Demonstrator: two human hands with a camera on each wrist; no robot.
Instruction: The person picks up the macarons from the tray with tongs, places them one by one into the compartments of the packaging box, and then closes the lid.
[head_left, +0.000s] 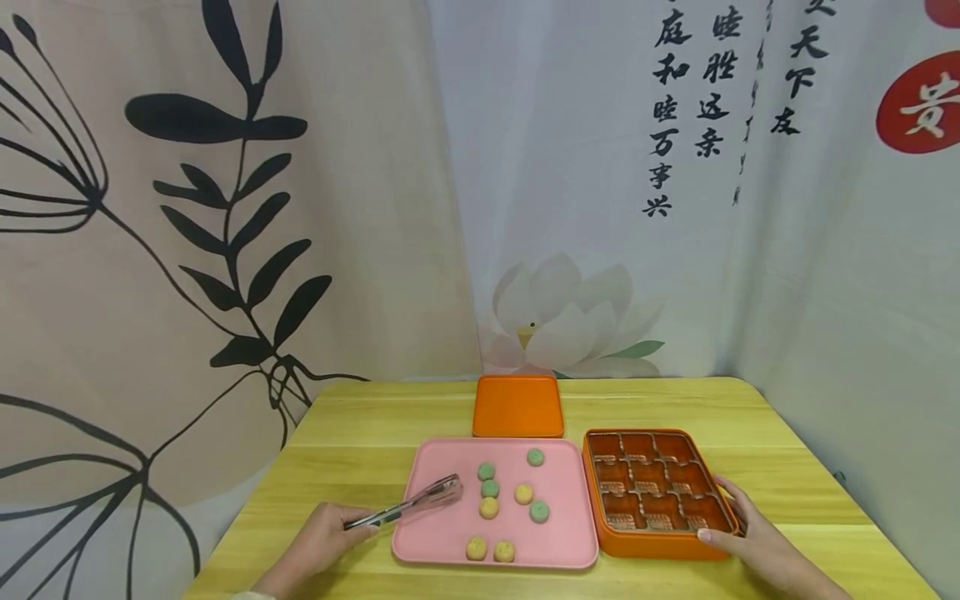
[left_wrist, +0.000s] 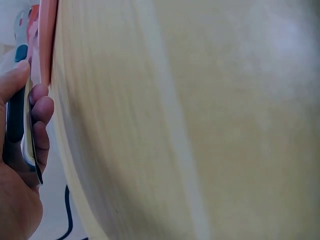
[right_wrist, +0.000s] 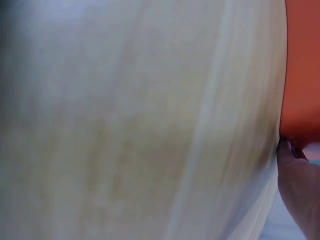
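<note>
My left hand (head_left: 330, 533) grips a pair of metal food tongs (head_left: 411, 503) by the handle. The head of the tongs reaches over the left part of a pink tray (head_left: 562, 546), close to the cookies. Several round green cookies (head_left: 539, 511) and several yellow cookies (head_left: 523, 493) lie spread on that tray. At the tray's right stands an orange box (head_left: 652, 546) fitted with a clear divided insert (head_left: 648, 483), whose compartments hold nothing. My right hand (head_left: 757, 537) holds the box's near right corner, thumb on the front rim and fingers along the side.
An orange lid (head_left: 518, 406) lies flat behind the pink tray. Everything stands on a wood-grain table (head_left: 360, 425), with a printed curtain (head_left: 390, 208) hanging behind it. A dark cable (left_wrist: 69, 212) shows beyond the table edge in the left wrist view.
</note>
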